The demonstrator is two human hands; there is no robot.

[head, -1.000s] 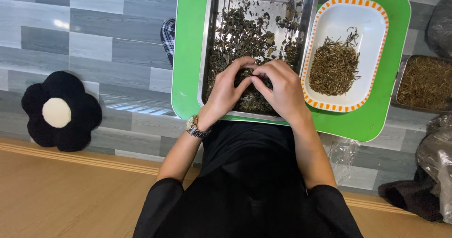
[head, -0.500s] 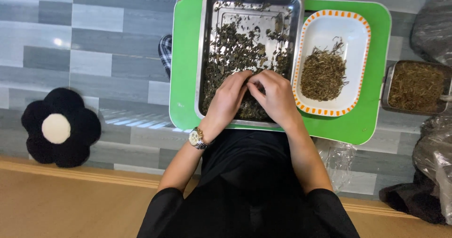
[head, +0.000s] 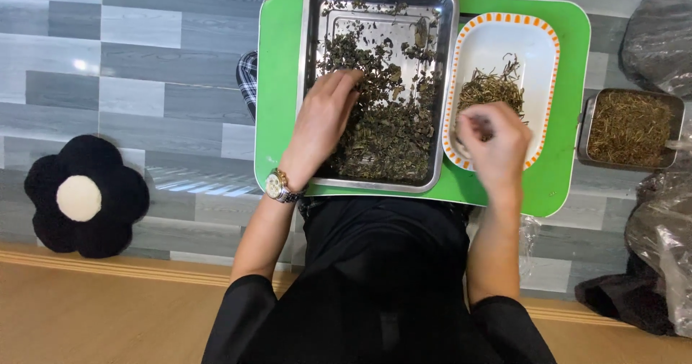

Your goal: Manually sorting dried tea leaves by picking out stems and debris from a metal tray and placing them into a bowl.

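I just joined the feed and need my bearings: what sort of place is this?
Probably a home floor used as a workspace rather than a workshop: grey plank-pattern flooring, a flower-shaped cushion, and a low green table bearing a steel tray of dried leaves and a white dish.

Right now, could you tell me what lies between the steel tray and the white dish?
In the head view, only a narrow strip of the green board shows between the steel tray and the white dish; nothing lies there.
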